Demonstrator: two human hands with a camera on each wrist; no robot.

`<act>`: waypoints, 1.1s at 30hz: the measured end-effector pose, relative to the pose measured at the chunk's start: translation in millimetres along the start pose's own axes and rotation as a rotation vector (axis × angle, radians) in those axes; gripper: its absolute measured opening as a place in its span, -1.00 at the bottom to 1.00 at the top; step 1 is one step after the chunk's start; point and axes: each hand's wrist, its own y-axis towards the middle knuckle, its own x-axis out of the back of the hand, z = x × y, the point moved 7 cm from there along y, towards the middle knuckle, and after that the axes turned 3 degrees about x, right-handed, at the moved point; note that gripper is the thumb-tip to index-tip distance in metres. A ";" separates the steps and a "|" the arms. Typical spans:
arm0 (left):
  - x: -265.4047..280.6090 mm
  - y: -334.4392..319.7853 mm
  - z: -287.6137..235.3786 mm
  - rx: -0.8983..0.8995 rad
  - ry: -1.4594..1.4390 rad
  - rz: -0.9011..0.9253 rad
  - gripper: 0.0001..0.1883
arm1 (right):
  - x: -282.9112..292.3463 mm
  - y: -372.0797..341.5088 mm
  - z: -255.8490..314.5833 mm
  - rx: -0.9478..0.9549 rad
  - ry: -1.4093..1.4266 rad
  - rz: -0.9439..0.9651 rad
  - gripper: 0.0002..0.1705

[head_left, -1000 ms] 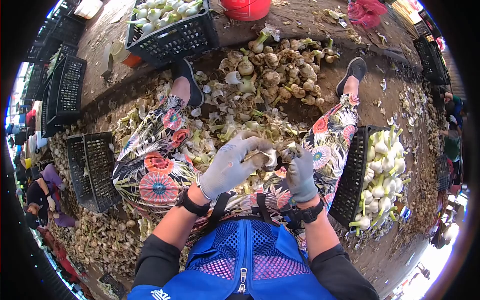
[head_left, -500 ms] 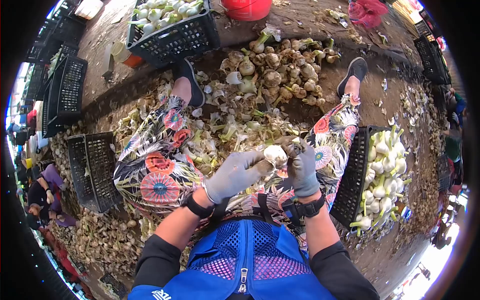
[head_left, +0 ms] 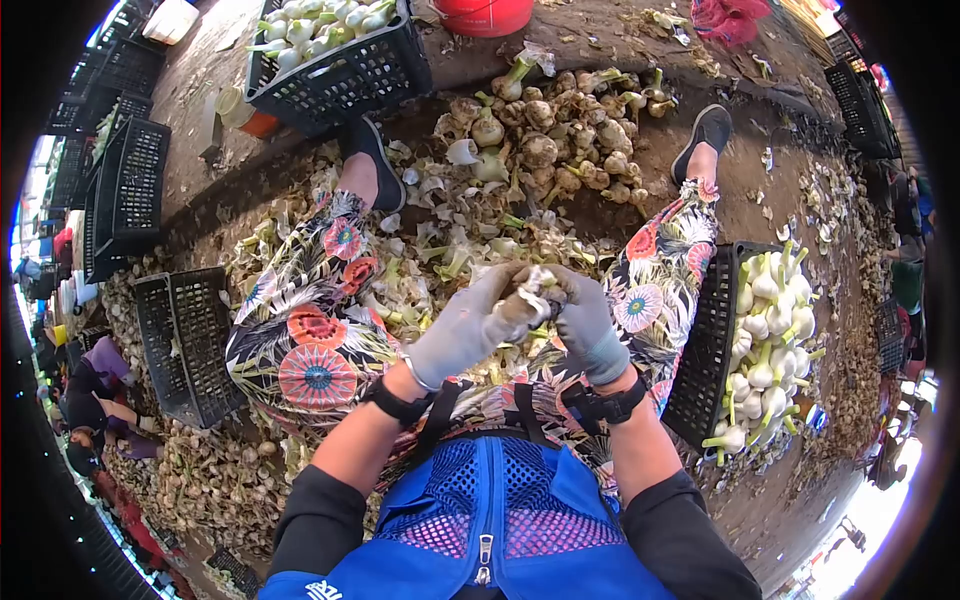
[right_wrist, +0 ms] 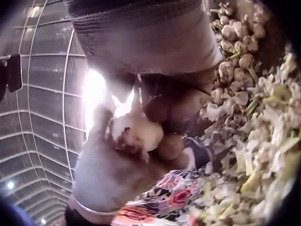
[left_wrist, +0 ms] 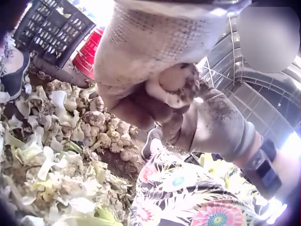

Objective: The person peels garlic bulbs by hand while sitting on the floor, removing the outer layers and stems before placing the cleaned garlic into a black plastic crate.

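Both gloved hands meet around a pale garlic bulb [head_left: 541, 283] above the lap. The left hand [head_left: 462, 330] curls its fingers and thumb round it from the left. From the other side the right hand [head_left: 592, 327] pinches at the bulb's edge with bent fingers. In the left wrist view the bulb [left_wrist: 173, 82] shows a white face and dirty outer skin between the left hand [left_wrist: 146, 52] and right hand [left_wrist: 218, 125]. Fingers partly cover the bulb [right_wrist: 143, 134] in the right wrist view, below the right hand [right_wrist: 150, 42].
Unpeeled bulbs [head_left: 585, 135] lie between the feet, with loose skins [head_left: 440, 240] nearer. A crate of white bulbs [head_left: 765, 350] stands at the right, an empty-looking crate [head_left: 188, 340] at the left. Another filled crate [head_left: 345, 85] and a red bucket [head_left: 485, 15] are ahead.
The right hand has come in closer to the left hand over the bulb. The bulb has risen slightly and turned in the fingers, now more covered than half a second ago.
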 end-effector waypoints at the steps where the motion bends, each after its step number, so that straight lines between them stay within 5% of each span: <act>1: -6.4 1.6 6.1 0.057 -0.016 0.060 -0.35 | -3.7 1.0 4.2 0.013 0.054 -0.029 -0.75; 3: -3.8 4.8 15.6 0.121 -0.227 0.018 -0.39 | 1.2 -2.8 5.2 0.042 -0.007 -0.098 -0.74; 5: 14.4 3.2 25.4 0.135 -0.147 -0.187 -0.44 | 11.1 -14.3 -43.5 -0.214 0.243 -0.207 -0.62; 9: 17.2 -0.8 40.9 0.124 -0.149 -0.211 -0.56 | -16.7 -30.3 -67.1 -0.442 0.259 -0.014 -0.45; 16: 23.4 -4.3 39.7 0.195 0.012 -0.316 -0.60 | -21.0 -22.5 -56.4 -0.128 -0.091 -0.139 -0.69; 20: 22.1 -9.0 47.8 0.174 -0.246 -0.325 -0.56 | -15.3 -20.0 -63.4 -0.032 -0.321 -0.182 -0.70; 24: 22.9 -11.8 51.7 0.116 -0.199 -0.404 -0.58 | -21.1 -17.1 -96.0 -0.348 0.169 -0.264 -0.71; 26: 15.1 -12.4 52.1 0.138 -0.203 -0.458 -0.59 | -4.5 -2.8 -95.6 -0.140 0.188 -0.569 -0.69; 31: -9.8 -5.7 60.9 0.114 -0.557 -0.515 -0.63 | -17.5 29.3 -96.4 -0.127 0.260 -0.597 -0.70; 33: -9.8 -6.6 56.3 0.152 -0.816 -0.421 -0.67 | -26.4 26.0 -74.1 0.060 0.206 -0.706 -0.66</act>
